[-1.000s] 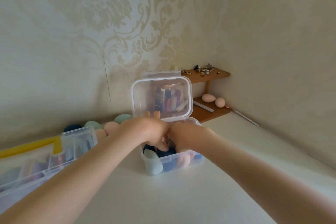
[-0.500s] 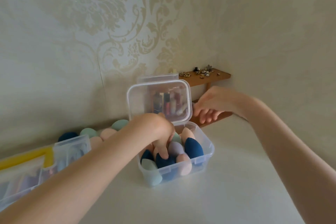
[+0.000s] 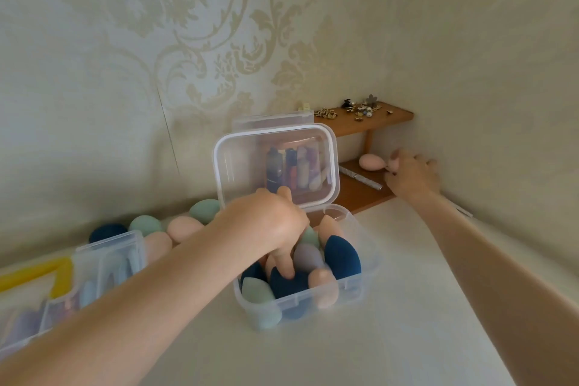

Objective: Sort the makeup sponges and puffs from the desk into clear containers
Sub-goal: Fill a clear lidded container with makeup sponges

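From the head camera, the left hand reaches down into the clear box on the white desk, fingers curled downward and a fingertip pressing on a dark blue sponge; whether it grips anything I cannot tell. The box holds blue, green, peach and grey sponges, and its lid stands open behind. The right hand reaches to the lower wooden shelf in the corner, fingers curled over something pale that is mostly hidden, just beside a peach sponge. More sponges lie along the wall at left, behind a second clear container.
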### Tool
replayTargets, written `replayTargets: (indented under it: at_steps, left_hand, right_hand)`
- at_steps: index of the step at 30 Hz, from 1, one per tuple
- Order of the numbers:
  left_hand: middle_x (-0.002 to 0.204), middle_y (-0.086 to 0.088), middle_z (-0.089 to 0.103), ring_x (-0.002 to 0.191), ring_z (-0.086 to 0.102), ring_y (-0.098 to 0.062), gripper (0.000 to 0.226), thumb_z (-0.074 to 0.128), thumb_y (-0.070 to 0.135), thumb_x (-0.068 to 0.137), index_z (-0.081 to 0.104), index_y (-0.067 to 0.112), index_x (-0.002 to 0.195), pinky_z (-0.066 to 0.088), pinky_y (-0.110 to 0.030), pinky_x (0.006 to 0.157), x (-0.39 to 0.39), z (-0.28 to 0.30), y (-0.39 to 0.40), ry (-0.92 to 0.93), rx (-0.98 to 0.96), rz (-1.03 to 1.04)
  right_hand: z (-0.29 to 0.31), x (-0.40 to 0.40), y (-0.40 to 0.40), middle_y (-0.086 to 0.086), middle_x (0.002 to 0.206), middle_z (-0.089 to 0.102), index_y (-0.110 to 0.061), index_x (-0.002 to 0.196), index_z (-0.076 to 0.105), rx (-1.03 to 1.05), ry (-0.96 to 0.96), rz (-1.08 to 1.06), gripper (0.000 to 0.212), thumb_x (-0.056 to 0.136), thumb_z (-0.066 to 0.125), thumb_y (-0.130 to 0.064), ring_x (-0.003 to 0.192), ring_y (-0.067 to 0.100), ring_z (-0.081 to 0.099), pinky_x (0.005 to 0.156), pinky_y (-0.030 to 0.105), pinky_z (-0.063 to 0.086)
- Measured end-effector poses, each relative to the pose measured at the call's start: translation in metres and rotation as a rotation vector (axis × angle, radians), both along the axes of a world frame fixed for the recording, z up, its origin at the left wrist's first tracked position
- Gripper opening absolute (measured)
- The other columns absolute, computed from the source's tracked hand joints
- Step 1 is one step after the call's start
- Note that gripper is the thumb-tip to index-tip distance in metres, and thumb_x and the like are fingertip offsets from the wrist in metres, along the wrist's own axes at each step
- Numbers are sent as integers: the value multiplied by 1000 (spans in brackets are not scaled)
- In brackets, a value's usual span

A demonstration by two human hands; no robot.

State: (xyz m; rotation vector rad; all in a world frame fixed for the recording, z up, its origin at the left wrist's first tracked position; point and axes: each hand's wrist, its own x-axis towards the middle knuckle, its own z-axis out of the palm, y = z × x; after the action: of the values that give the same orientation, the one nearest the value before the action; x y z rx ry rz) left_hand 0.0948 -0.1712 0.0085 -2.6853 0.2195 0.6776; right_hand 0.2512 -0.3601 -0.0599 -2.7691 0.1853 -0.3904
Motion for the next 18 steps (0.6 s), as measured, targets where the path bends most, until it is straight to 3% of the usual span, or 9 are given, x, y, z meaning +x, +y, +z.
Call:
replayTargets:
  at_steps: [4,7,10,12,15,18]
  left_hand:
    - [120,-11,33,90,45,-26,58,67,43,78,45,21,128,51,-41,89,0,-1,2,-1,-18,-3]
    - [117,-10,40,88,50,-25,57,66,42,78,46,21,127,50,-37,85,-4,-1,4,-15,-64,-19]
    - [118,-11,45,101,53,-27,63,66,37,80,36,24,133,47,-37,87,-10,-1,10,-35,-182,-31]
    - [121,-9,50,109,54,-28,69,66,31,81,28,30,138,47,-39,94,-16,-2,15,-57,-303,-61]
    - [121,-4,58,109,55,-25,71,59,22,85,21,37,144,46,-39,97,-21,-7,18,-62,-358,-174]
    - [130,2,54,114,51,-24,56,48,14,87,37,39,136,43,-40,99,-25,-11,18,-13,-335,-261]
  right_hand:
    - [45,-35,10,15,100,57,-10,114,43,191,-206,21,36,84,58,-24,95,35,53,72,36,40]
    - [76,-72,20,2,71,54,-15,99,43,362,15,408,26,86,61,-28,62,20,50,50,26,37]
    - [90,-108,25,14,82,65,-13,105,51,473,561,828,12,94,54,-17,65,21,56,57,25,45]
    - [90,-120,23,5,96,67,-16,104,58,356,749,957,16,91,57,-7,79,17,62,67,23,50]
    - [84,-126,25,-12,93,63,-28,93,60,82,740,951,22,81,69,-11,86,9,62,75,19,47]
    - [81,-131,35,-21,84,57,-33,83,58,-122,635,901,19,74,75,-29,82,4,59,75,21,38]
